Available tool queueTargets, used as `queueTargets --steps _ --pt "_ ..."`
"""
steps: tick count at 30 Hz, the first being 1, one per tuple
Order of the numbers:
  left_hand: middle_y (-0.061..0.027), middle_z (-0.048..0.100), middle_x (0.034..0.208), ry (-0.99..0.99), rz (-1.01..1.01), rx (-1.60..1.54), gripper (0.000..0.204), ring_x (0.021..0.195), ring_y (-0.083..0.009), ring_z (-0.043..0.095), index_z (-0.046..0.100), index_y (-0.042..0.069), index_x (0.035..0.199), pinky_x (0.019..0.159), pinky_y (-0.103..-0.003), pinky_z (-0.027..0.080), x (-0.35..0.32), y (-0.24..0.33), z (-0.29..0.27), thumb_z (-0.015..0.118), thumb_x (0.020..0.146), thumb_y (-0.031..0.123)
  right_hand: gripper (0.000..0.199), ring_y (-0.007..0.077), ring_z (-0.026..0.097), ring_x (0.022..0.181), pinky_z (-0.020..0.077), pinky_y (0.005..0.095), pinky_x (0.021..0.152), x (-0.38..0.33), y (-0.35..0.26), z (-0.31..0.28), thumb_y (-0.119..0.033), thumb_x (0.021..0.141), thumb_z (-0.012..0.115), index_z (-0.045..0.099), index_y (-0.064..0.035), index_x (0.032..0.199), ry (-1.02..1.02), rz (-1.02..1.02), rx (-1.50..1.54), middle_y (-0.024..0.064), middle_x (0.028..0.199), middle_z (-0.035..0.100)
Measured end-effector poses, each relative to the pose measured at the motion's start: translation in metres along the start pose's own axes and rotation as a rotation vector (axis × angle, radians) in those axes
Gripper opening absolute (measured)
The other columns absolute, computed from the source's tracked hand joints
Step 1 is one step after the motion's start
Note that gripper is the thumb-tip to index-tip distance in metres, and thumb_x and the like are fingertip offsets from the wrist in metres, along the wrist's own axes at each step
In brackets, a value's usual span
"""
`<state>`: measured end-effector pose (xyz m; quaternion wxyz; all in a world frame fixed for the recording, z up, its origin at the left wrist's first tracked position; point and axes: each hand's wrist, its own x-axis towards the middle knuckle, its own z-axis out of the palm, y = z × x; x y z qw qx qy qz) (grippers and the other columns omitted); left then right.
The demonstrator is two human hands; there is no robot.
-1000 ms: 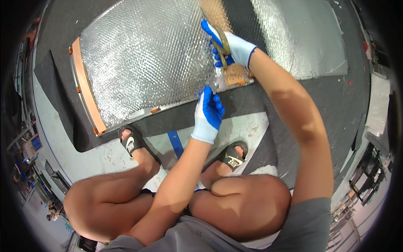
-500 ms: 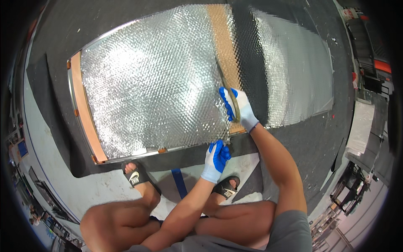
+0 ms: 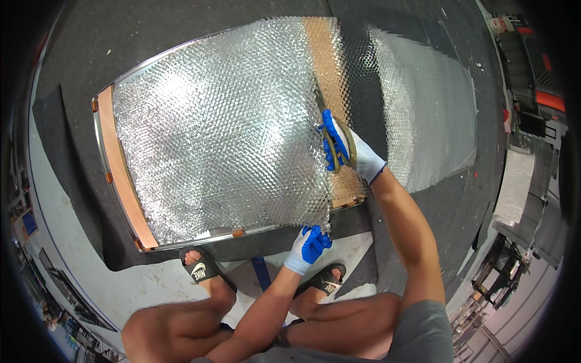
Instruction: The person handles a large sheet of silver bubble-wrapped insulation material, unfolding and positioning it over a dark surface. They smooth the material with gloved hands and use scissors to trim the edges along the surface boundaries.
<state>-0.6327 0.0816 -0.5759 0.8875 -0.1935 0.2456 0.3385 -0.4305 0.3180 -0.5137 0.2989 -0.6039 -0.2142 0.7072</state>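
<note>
A large silvery honeycomb sheet [image 3: 212, 133] covers a panel frame on the floor. My right hand [image 3: 366, 158], in a white and blue coated glove, holds scissors [image 3: 351, 147] with brownish loop handles. The blades point away from me along the sheet's cut line, beside a tan wooden strip [image 3: 321, 51] on the right; their tips are hard to make out. At the sheet's near right corner, my left hand [image 3: 307, 247], gloved alike, is closed on the sheet's edge with fingers bunched together.
Another wooden strip [image 3: 120, 169] edges the frame's left side. Small copper-coloured clips [image 3: 238, 232] sit along the metal rim. More honeycomb [image 3: 426, 115] extends to the right over dark matting [image 3: 405, 215]. My sandalled feet [image 3: 203, 266] stand close to the near edge.
The scissors' handles have spread apart in my right hand. My left hand sits slightly lower in view, still at the sheet's corner, and the whole view has shifted a little.
</note>
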Motion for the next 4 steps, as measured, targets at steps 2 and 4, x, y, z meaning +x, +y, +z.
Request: queueTargets --steps 2,4 --pt "-0.0046 0.065 0.094 0.006 -0.002 -0.004 0.012 0.088 -0.0237 0.062 0.062 0.015 0.103 0.078 -0.045 0.047 0.0 -0.001 -0.006 0.068 0.099 0.024 0.045 0.0117 0.058 0.056 0.0512 0.0292 0.05 0.016 0.0 -0.001 -0.059 0.102 0.056 0.058 -0.0137 0.106 0.019 0.024 -0.122 -0.0013 0.072 0.056" --pt "-0.0048 0.066 0.095 0.018 0.015 -0.007 0.014 0.089 -0.0241 0.062 0.062 0.014 0.105 0.078 -0.046 0.048 0.001 -0.002 -0.011 0.069 0.099 0.025 0.057 0.0137 0.059 0.056 0.051 0.0281 0.048 0.025 0.01 -0.001 -0.062 0.097 0.061 0.054 -0.0138 0.127 0.115 0.122 -0.136 0.0002 0.079 0.06"
